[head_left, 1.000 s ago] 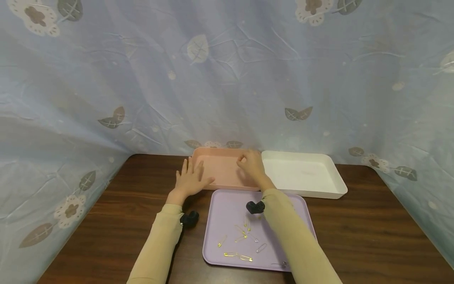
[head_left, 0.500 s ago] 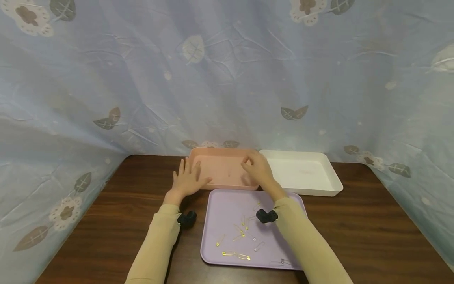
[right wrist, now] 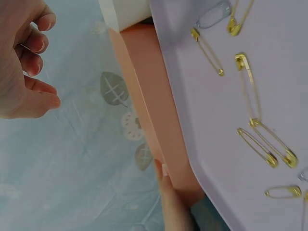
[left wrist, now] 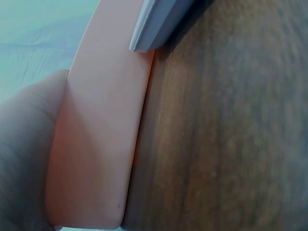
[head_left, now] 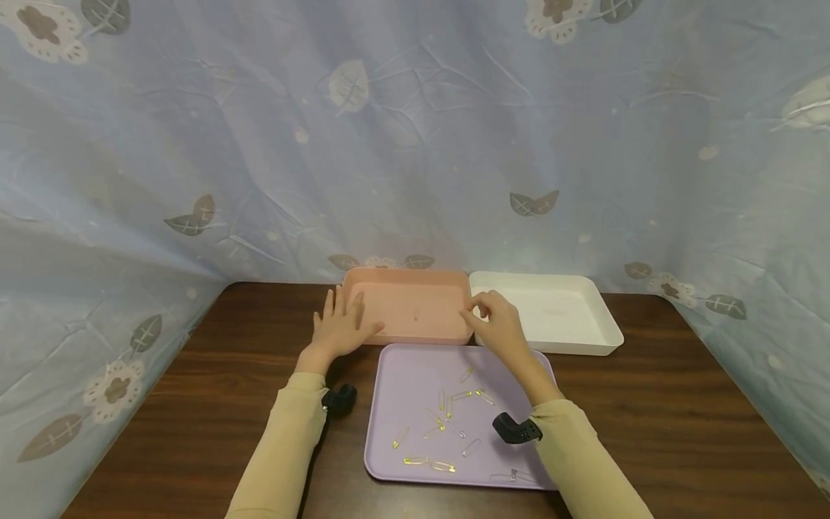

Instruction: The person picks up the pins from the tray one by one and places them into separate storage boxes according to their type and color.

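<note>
A pink tray (head_left: 389, 299) stands at the back of the table with one safety pin (head_left: 416, 313) lying in it. My left hand (head_left: 340, 328) rests flat on the tray's front left corner, its palm (left wrist: 24, 144) against the pink wall (left wrist: 101, 144). My right hand (head_left: 496, 324) hovers by the pink tray's right front corner, above the far edge of a lavender tray (head_left: 415, 375). Its fingers (right wrist: 36, 43) are loosely curled and hold nothing. Several gold and silver safety pins (head_left: 447, 404) lie scattered on the lavender tray (right wrist: 288, 57).
A white tray (head_left: 558, 310) stands to the right of the pink one, touching it. The dark wooden table (head_left: 648, 404) is enclosed by a blue flowered cloth (head_left: 415, 144) behind and at both sides. Black wrist cameras (head_left: 515, 429) sit on my sleeves.
My right hand has drawn back from over the pink tray toward me and to the right. A safety pin now lies uncovered in the pink tray. The left hand has stayed put.
</note>
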`<state>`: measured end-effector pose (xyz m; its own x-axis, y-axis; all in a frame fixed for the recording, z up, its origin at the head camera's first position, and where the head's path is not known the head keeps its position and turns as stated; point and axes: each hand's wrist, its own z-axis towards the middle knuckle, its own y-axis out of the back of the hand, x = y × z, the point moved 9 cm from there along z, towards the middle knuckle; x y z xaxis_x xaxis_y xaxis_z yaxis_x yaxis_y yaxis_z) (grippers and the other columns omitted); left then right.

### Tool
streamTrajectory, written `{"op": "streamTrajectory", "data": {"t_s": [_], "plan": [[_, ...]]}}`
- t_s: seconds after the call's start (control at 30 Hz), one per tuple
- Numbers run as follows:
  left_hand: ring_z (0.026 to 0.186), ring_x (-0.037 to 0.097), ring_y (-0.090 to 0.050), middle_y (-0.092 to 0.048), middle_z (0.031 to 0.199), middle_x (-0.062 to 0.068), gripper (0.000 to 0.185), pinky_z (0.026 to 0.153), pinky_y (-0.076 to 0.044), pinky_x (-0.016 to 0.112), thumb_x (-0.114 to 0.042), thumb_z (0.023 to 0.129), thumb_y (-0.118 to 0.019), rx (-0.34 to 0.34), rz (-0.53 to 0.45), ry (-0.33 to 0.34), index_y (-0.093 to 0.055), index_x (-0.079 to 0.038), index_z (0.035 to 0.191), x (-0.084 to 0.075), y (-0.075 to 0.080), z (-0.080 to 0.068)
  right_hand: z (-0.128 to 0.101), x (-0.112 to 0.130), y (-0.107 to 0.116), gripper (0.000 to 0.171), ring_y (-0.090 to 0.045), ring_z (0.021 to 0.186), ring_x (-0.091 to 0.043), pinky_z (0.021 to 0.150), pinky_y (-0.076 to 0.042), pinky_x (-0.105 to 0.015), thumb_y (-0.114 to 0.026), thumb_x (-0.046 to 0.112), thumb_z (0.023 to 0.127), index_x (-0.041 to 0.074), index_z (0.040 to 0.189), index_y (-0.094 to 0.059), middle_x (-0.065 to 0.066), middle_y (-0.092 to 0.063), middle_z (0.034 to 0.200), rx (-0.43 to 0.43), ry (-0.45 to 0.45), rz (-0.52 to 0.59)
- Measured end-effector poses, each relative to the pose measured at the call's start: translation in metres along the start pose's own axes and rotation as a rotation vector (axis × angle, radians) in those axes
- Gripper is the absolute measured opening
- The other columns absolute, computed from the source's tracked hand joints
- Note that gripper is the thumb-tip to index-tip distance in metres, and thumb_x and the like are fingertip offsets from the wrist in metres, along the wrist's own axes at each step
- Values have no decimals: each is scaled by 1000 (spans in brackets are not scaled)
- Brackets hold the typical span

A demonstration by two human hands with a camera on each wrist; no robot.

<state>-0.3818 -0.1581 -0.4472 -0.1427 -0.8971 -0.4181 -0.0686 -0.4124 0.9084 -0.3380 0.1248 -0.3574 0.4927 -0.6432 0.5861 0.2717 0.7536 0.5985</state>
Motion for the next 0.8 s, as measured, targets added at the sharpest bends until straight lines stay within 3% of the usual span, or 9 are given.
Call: {"op": "streamTrajectory", "data": {"t_s": [0.17, 0.43, 0.63, 0.8], "plan": [[149, 46, 13, 14, 161, 24, 91, 108, -3, 77, -68, 91, -45, 10, -1, 6, -10, -17, 158, 2, -2, 2, -16, -5, 13, 12, -33, 62, -8, 56, -30, -22, -79, 12, 79, 8, 80, -67, -5, -44, 68, -56, -7, -16], [149, 46, 11, 11, 161, 25, 91, 108, -6, 78, -69, 90, -45, -3, 3, 2, -11, -18, 158, 0, -1, 4, -41, -18, 22, 14, -35, 65, -10, 59, -31, -22, -78, 18, 81, 8, 84, -67, -5, -42, 71, -87, -197, 53], [148, 47, 11, 12, 161, 26, 91, 108, -7, 78, -69, 90, -44, 7, 8, -3, -10, -19, 158, -2, -3, 3, -59, -27, 11, 15, -36, 68, -12, 60, -32, -22, -76, 21, 84, 9, 86, -68, -1, -39, 75, -74, -302, 114], [148, 47, 11, 10, 160, 27, 90, 107, -7, 78, -68, 91, -44, 10, 15, -3, -11, -18, 158, 0, -1, 1, -67, -31, -1, 17, -36, 67, -11, 60, -32, -22, -78, 24, 82, 11, 86, -68, 0, -40, 74, -59, -318, 112]]}}
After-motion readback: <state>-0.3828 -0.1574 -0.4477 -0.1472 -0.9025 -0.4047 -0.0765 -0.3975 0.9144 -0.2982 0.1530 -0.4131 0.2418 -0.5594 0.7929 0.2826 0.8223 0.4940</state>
